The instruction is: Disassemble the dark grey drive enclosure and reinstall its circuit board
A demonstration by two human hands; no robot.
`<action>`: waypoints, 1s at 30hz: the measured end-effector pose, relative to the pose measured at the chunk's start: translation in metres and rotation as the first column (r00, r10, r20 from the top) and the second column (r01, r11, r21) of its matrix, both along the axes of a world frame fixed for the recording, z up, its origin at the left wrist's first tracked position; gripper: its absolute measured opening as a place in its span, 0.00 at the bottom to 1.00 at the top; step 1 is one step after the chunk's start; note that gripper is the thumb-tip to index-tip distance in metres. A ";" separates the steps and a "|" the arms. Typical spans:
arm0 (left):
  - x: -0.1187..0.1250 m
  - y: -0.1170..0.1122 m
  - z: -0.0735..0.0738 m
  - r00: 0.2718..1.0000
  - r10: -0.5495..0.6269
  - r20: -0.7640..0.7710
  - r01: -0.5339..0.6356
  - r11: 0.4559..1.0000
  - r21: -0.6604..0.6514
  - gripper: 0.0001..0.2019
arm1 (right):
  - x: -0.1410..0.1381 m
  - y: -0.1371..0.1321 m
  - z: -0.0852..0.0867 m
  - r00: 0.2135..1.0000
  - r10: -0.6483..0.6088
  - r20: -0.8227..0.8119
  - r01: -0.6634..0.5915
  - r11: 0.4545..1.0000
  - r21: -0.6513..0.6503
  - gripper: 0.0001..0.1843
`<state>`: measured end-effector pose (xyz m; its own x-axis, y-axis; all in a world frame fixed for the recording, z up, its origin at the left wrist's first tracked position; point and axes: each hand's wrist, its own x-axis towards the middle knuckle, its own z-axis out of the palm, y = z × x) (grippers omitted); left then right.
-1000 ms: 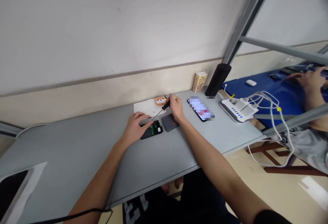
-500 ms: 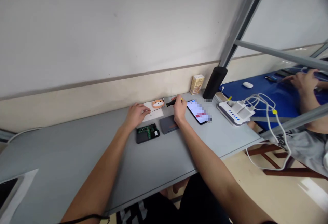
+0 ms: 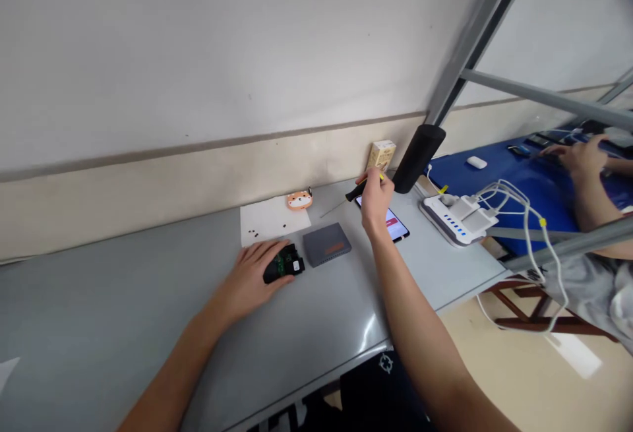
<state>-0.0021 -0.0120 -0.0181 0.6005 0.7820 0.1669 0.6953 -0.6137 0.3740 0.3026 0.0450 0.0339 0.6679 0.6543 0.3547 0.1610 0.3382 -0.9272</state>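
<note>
My left hand (image 3: pixel 252 276) lies over the left part of a small black device with a green circuit board (image 3: pixel 287 263) on the grey table (image 3: pixel 123 313), fingers curled on it. My right hand (image 3: pixel 376 202) is raised above a phone (image 3: pixel 397 227) and grips a black-handled screwdriver (image 3: pixel 352 194) whose thin shaft points left. A grey cover plate (image 3: pixel 326 245) lies between the two hands. Behind the board is a white paper sheet (image 3: pixel 271 221) with a few tiny dark screws and an orange animal-shaped case (image 3: pixel 299 200).
A small carton (image 3: pixel 382 155) and a black padded post (image 3: pixel 418 157) stand at the back right. A white charging hub with cables (image 3: pixel 459 217) sits at the table's right end. Another person's hand (image 3: pixel 583 158) works on a blue table (image 3: pixel 519 181) beyond.
My right hand has lifted the screwdriver away to the right, over the phone. My left hand went to the paper sheet and has come back onto the circuit board device.
</note>
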 end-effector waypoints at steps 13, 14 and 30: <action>0.002 -0.001 0.000 0.981 0.048 0.188 -0.054 0.998 0.028 0.29 | -0.025 -0.018 0.008 0.827 0.278 0.488 -0.301 0.953 -0.032 0.22; 0.002 -0.002 0.001 0.972 0.076 0.222 -0.082 0.996 0.018 0.30 | -0.025 -0.019 0.008 0.779 0.322 0.538 -0.325 0.941 -0.094 0.22; 0.033 -0.040 0.020 0.945 -0.324 0.036 0.313 0.933 0.180 0.24 | -0.002 -0.019 -0.004 0.325 0.875 0.359 -0.276 0.451 -0.849 0.19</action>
<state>0.0311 -0.0522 0.0017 0.7968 0.5082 0.3269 0.4309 -0.8571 0.2823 0.3001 0.0261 0.0297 -0.2849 0.9419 -0.1778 0.7975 0.1300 -0.5892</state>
